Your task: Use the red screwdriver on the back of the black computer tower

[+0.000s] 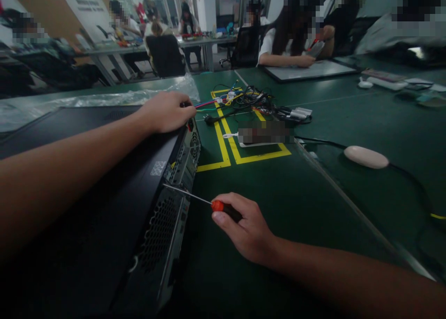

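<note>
A black computer case [87,179] lies on its side on the green table [278,207], its rear panel facing right. My left hand [167,112] rests on the case's top far corner, fingers curled over the edge. My right hand [244,228] grips a screwdriver [209,202] with a red and black handle. Its thin metal shaft points left and its tip touches the rear panel's upper edge.
A bundle of coloured cables [251,100] lies inside a yellow taped rectangle [240,156]. A white mouse [365,156] with its cord sits to the right. Clear plastic wrap [104,98] lies behind the case. Other people sit at the far tables.
</note>
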Motion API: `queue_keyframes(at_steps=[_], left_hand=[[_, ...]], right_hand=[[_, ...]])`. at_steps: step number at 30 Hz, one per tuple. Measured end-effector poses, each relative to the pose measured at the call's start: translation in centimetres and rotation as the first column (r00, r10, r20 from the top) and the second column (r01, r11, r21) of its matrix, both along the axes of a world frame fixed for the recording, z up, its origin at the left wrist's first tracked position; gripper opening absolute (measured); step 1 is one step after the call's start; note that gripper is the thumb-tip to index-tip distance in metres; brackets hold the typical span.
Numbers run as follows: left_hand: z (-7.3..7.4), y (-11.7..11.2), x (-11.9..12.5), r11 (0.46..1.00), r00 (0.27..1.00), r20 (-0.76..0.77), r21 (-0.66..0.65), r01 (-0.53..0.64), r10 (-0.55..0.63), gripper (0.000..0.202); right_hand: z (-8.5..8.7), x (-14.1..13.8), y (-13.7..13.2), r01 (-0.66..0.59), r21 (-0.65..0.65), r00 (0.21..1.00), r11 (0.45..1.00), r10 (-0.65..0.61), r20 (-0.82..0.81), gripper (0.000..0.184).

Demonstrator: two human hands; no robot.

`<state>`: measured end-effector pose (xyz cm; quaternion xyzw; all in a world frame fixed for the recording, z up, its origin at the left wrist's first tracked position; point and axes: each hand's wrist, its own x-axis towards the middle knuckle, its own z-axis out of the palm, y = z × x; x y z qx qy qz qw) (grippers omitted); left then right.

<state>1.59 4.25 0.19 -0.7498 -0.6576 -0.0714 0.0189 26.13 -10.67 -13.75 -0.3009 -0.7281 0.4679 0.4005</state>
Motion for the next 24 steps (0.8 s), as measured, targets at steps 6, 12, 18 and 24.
queue_keyframes(at_steps=[6, 12, 18, 24], left_hand=[[-0.4, 0.4, -0.2, 0.999, 0.999, 0.037, 0.02, -0.041, 0.04, 0.052], [-0.2, 0.2, -0.1, 1.0, 0.999, 0.038, 0.009, -0.022, 0.021, 0.052], [-0.2, 0.2, -0.1, 1.0, 0.999, 0.046, 0.013, -0.012, 0.011, 0.05], [0.4, -0.7, 0.6, 0.999, 0.999, -0.022, -0.022, -0.038, 0.037, 0.057]], right_hand=[[0.2, 0.1, 0.2, -0.033, 0.027, 0.999, 0.999, 0.033, 0.01, 0.016], [-0.2, -0.3, 0.1, -0.028, 0.008, 0.998, 1.0, 0.028, -0.049, 0.01], [-0.5, -0.4, 0.0, 0.014, 0.006, 0.997, 1.0, -0.014, -0.077, 0.016], [-0.7, -0.4, 0.2, 0.036, 0.037, 0.998, 0.999, -0.034, -0.058, 0.014]])
